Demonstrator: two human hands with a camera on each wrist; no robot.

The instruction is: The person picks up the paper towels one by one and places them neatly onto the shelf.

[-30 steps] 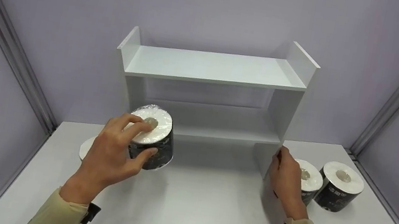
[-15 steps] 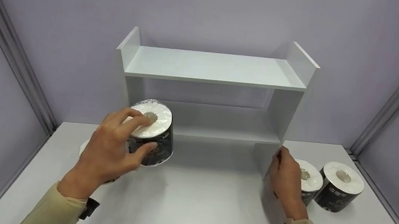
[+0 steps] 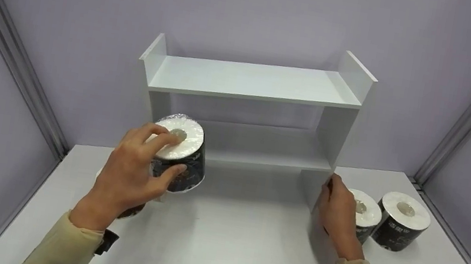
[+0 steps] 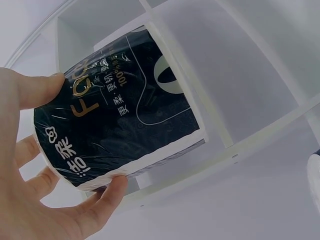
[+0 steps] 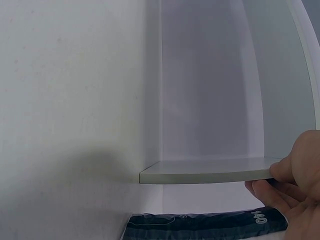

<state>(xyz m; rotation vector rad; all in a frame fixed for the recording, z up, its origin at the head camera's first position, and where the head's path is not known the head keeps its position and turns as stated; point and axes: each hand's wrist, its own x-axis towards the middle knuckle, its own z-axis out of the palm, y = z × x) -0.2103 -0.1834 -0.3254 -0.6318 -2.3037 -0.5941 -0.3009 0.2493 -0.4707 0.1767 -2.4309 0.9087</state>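
Observation:
My left hand (image 3: pixel 127 174) holds a toilet roll (image 3: pixel 184 169) in black printed wrapping with clear film. Its thumb is on the side and the fingers are at the white top. The roll is raised in front of the left end of a white two-tier shelf (image 3: pixel 252 83). In the left wrist view, the thumb and fingers span one end of the roll (image 4: pixel 120 100). My right hand (image 3: pixel 338 214) grips the lower front edge of the shelf's right side panel. The right wrist view shows the thumb and fingers on either side of that panel (image 5: pixel 210 177).
Two more wrapped rolls stand right of the shelf: one roll (image 3: pixel 369 214) partly behind my right hand, another roll (image 3: pixel 402 224) beside it. A further roll (image 3: pixel 131 212) is mostly hidden behind my left hand. The white table (image 3: pixel 225 253) meets walls at the back and sides.
My left hand has lifted the held toilet roll slightly higher before the shelf, and the roll behind that hand shows more at its lower edge. My right hand keeps its place on the panel.

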